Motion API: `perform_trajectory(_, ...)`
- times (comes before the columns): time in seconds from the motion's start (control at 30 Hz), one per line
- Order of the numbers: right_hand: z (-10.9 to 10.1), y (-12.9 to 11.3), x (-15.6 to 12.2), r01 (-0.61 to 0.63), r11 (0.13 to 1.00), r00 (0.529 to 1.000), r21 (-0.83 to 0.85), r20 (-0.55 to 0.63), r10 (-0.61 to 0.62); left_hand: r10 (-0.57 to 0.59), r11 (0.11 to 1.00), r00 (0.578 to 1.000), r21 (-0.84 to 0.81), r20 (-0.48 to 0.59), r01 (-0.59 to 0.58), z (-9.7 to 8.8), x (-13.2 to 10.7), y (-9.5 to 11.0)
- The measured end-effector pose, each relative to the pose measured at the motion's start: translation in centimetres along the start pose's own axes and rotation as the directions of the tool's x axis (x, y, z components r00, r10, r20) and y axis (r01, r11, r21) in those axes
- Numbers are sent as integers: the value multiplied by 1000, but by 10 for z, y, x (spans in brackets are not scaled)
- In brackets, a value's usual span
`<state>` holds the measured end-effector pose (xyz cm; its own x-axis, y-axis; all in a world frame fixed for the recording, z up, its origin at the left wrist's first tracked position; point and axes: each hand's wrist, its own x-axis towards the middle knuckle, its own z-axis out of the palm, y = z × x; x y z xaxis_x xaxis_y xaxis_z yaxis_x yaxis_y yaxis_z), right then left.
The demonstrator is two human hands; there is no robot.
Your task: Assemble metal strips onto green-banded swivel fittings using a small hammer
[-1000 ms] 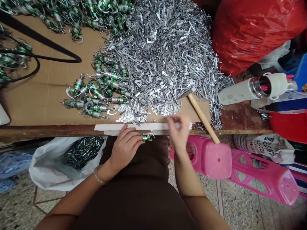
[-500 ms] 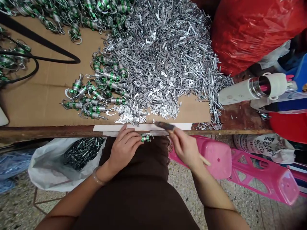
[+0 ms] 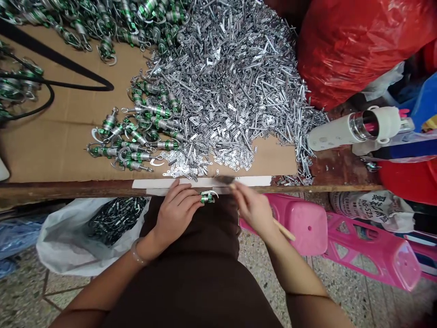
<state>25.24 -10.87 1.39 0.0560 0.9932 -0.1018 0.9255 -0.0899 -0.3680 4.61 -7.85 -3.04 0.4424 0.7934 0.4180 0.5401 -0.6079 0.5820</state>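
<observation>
My left hand [image 3: 177, 212] grips a small green and silver metal fitting [image 3: 206, 197] with a curved hook at the table's front edge. Its fingers are closed round the fitting's left end. Just to the right, my right hand [image 3: 254, 210] is wrapped round a hammer [image 3: 284, 229]. The wooden handle sticks out below the wrist, and the dark head, smeared by motion, is above the fitting and apart from it. Behind the hands lies a heap of small silver plates and pins [image 3: 232, 91]. More green fittings [image 3: 136, 136] are piled to its left.
Cardboard [image 3: 61, 150] covers the table, with a white strip [image 3: 153, 183] along its front. A white bottle [image 3: 331, 134] lies at the right near a red bag [image 3: 362, 50]. Below are a white sack of dark parts [image 3: 61, 246] and pink stools [image 3: 309, 228]. A black cable [image 3: 68, 64] crosses the left.
My right hand and the hammer have moved slightly left, bringing the head closer to above the fitting. My left hand stays in place on the fitting.
</observation>
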Motion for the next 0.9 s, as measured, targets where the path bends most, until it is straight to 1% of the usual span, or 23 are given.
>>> perform_trajectory(0.03, 0, 12, 10, -96, 995, 992, -26, -90, 93, 2, 1000, 1000, 0, -2, -2, 0, 0, 0)
perform_trajectory(0.07, 0, 26, 21, -205, 977, 960, -55, -206, 190, 6, 1000, 1000, 0, -5, -6, 0, 0, 0)
perform_trajectory(0.1, 0, 42, 34, -298, 950, 912, -91, -321, 255, 7, 1000, 1000, 0, -8, -7, 1, 0, 0)
perform_trajectory(0.13, 0, 59, 48, -347, 929, 874, -129, -403, 271, 8, 1000, 1000, 1, -8, -8, 1, 0, 0)
perform_trajectory(0.17, 0, 75, 62, -375, 913, 847, -163, -461, 266, 9, 1000, 1000, 4, -6, -9, 0, 0, 0)
perform_trajectory(0.2, 0, 88, 74, -395, 899, 828, -190, -496, 260, 14, 1000, 1000, 7, -1, -14, 0, 1, 0)
perform_trajectory(0.23, 0, 99, 84, -391, 895, 830, -213, -502, 244, 22, 1000, 1000, 10, 5, -22, -1, 1, 0)
perform_trajectory(0.27, 1, 105, 92, -382, 897, 834, -225, -502, 229, 35, 999, 999, 11, 8, -35, -1, 2, -1)
perform_trajectory(0.3, 1, 106, 97, -365, 904, 838, -223, -501, 215, 52, 999, 999, 8, 5, -52, -2, 2, -2)
perform_trajectory(0.33, 1, 101, 99, -343, 917, 839, -206, -506, 200, 71, 998, 998, -1, -3, -71, -3, 3, -3)
perform_trajectory(0.37, 1, 92, 98, -311, 935, 836, -173, -519, 182, 84, 996, 996, -16, -10, -84, -4, 3, -3)
perform_trajectory(0.43, 3, 62, 91, -184, 979, 852, -83, -511, 116, 91, 994, 996, -52, -25, -92, -7, 4, -4)
perform_trajectory(0.47, 6, 44, 87, -86, 996, 879, -30, -473, 62, 85, 994, 996, -72, -28, -86, -8, 4, -4)
perform_trajectory(0.5, 9, 25, 82, 29, 999, 925, 20, -380, -19, 77, 993, 997, -87, -31, -79, -10, 4, -4)
perform_trajectory(0.53, 14, 8, 80, 104, 992, 952, 66, -295, -80, 68, 993, 997, -94, -37, -71, -11, 4, -3)
perform_trajectory(0.57, 19, -7, 78, 126, 988, 966, 93, -239, -101, 62, 993, 997, -95, -44, -66, -12, 4, -2)
perform_trajectory(0.63, 29, -28, 81, 83, 993, 980, 83, -187, -67, 55, 995, 997, -79, -52, -59, -14, 4, -1)
perform_trajectory(0.7, 34, -37, 86, 12, 999, 983, 49, -182, -3, 52, 997, 997, -53, -53, -55, -15, 5, 1)
perform_trajectory(0.77, 32, -38, 86, -7, 997, 982, 79, -185, 22, 45, 998, 997, -43, -61, -47, -16, 6, 2)
perform_trajectory(0.83, 23, -36, 77, 46, 980, 978, 192, -208, -6, 15, 998, 997, -53, -79, -19, -16, 8, 3)
perform_trajectory(0.9, 13, -36, 59, 177, 933, 971, 313, -210, -114, -25, 998, 996, -66, -91, 19, -17, 10, 4)
